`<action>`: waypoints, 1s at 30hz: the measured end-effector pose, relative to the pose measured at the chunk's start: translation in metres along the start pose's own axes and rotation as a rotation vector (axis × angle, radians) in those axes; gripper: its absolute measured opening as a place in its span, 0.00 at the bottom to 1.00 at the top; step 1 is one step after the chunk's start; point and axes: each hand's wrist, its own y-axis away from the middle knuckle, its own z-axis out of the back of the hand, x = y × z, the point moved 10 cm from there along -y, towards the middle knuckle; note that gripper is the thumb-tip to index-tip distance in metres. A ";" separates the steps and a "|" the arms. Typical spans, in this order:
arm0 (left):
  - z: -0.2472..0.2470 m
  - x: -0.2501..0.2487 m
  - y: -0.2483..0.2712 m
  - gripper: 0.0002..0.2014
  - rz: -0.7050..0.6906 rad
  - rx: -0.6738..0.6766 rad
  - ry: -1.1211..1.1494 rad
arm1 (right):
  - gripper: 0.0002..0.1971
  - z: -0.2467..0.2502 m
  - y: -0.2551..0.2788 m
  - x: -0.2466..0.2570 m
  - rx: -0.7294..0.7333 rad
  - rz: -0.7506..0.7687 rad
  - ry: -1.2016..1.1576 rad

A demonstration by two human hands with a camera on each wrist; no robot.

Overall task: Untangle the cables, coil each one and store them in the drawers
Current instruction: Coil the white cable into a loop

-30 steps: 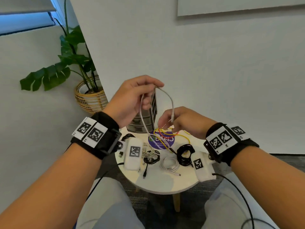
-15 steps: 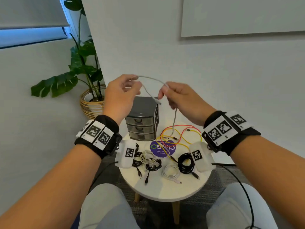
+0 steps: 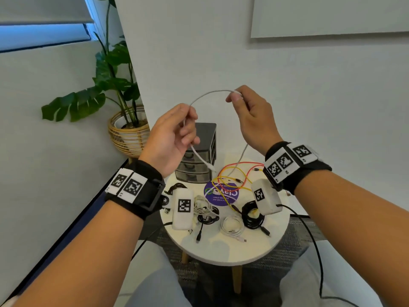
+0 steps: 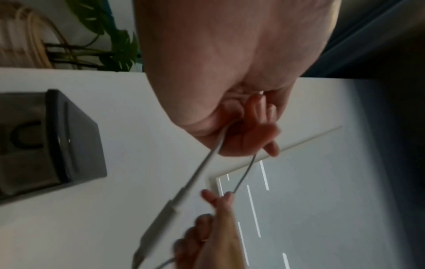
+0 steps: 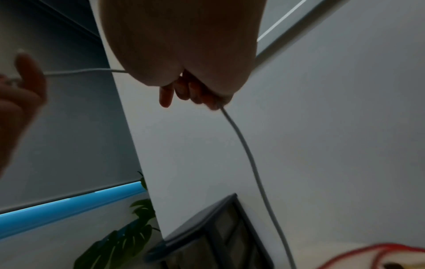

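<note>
Both hands hold one white cable in the air above a small round table.

The table (image 3: pixel 223 249) shows only in the head view; the wrist views catch just a corner of the drawer unit (image 3: pixel 199 151) at its back edge, and whether any drawer is open is hard to make out. On the tabletop lie a red and yellow tangle of wires (image 3: pixel 234 176), a black coil (image 3: pixel 252 214) partly hidden under the right wrist camera, and a white coil (image 3: pixel 232 224). The left hand (image 3: pixel 170 138) has its fingers curled round the white cable (image 3: pixel 208 95), whose plug end hangs below the palm. The right hand (image 3: pixel 252 120) pinches the cable between thumb and fingers; the rest drops toward the tangle, its far end lost among the wires. The right wrist view shows that hanging stretch clearly.
</note>
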 end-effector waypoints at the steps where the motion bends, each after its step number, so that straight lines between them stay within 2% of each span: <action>1: -0.007 0.001 -0.001 0.15 0.017 0.030 0.048 | 0.15 -0.002 0.002 -0.012 0.010 -0.033 0.014; 4: -0.022 0.001 -0.007 0.18 0.020 0.096 0.134 | 0.22 -0.017 0.016 -0.067 0.128 -0.261 -0.054; 6: -0.023 0.002 -0.014 0.20 0.011 0.079 0.160 | 0.24 -0.030 0.032 -0.100 0.216 -0.380 -0.084; 9: -0.016 0.005 -0.025 0.23 -0.064 -0.045 0.120 | 0.21 -0.048 0.045 -0.099 0.373 -0.224 0.109; 12: -0.002 0.007 -0.038 0.24 -0.153 -0.200 -0.138 | 0.20 -0.089 0.061 -0.066 0.696 -0.022 0.228; 14: 0.007 0.015 -0.051 0.26 -0.135 -0.228 -0.335 | 0.20 -0.103 0.062 -0.042 0.823 0.055 0.247; 16: 0.012 0.025 -0.059 0.26 -0.068 -0.193 -0.528 | 0.14 -0.101 0.046 -0.017 0.816 0.105 0.183; 18: 0.011 0.034 -0.058 0.20 0.002 -0.157 -0.632 | 0.10 -0.092 0.023 0.003 0.776 0.120 0.067; 20: 0.009 0.041 -0.051 0.14 0.037 -0.110 -0.578 | 0.10 -0.081 0.003 0.013 0.757 0.141 0.012; 23: -0.003 0.045 -0.045 0.14 0.039 0.031 -0.393 | 0.14 -0.064 -0.019 0.011 0.691 0.193 0.100; 25: -0.013 0.045 -0.045 0.13 0.068 0.104 -0.305 | 0.13 -0.052 -0.024 0.004 0.632 0.188 0.073; 30: -0.033 0.039 -0.046 0.23 0.127 0.176 -0.270 | 0.19 -0.028 -0.027 -0.030 0.360 0.030 -0.152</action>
